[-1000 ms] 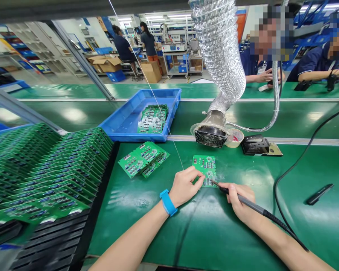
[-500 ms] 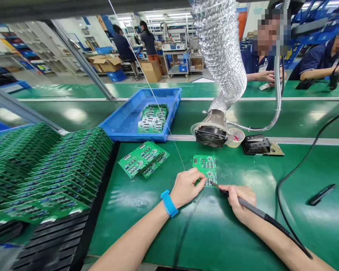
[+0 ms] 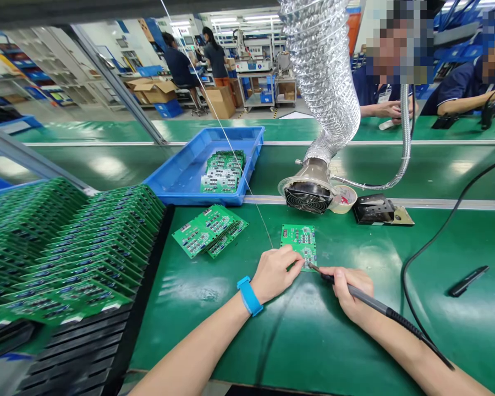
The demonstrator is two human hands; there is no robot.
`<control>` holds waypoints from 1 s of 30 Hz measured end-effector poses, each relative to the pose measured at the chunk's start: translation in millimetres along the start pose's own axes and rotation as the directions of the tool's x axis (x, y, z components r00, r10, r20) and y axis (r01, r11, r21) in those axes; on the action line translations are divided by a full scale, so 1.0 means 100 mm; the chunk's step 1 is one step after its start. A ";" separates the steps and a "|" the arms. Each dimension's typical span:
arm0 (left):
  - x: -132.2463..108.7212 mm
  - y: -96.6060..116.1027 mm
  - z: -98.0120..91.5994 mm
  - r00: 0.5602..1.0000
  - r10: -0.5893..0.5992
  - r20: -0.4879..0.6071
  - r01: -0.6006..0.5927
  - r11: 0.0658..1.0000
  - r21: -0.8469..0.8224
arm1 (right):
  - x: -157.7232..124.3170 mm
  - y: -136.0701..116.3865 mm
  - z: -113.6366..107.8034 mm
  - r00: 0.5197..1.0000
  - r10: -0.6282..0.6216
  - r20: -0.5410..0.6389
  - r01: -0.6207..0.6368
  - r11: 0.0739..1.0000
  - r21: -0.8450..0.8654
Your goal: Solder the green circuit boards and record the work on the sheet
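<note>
green bench [image 3: 198, 341] — soldering iron [image 3: 367, 297] at board [image 3: 301, 236]

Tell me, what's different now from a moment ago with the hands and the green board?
The left hand slid a little to the right, so its fingers reach further over the lower part of the green circuit board. Nothing was picked up or let go. The right hand holds the soldering iron as before, its tip at the board's bottom. The blue tray stayed put.
</note>
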State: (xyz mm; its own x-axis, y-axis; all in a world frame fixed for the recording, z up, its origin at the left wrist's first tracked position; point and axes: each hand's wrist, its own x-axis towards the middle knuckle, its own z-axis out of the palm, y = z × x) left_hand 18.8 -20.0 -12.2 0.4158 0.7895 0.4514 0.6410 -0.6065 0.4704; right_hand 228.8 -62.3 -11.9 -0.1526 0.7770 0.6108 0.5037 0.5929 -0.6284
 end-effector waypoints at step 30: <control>0.01 -0.10 -0.11 0.994 -0.089 -0.058 0.084 0.993 -0.086 | -0.03 0.02 -0.01 0.978 -0.207 0.003 0.207 0.978 0.004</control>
State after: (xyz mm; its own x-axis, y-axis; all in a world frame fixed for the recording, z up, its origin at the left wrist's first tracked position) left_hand 5.4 -14.2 -8.3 0.3189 0.8335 0.4513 0.6156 -0.5442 0.5700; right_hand 230.7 -63.5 -13.9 -0.2561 0.6381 0.7261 0.4575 0.7417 -0.4905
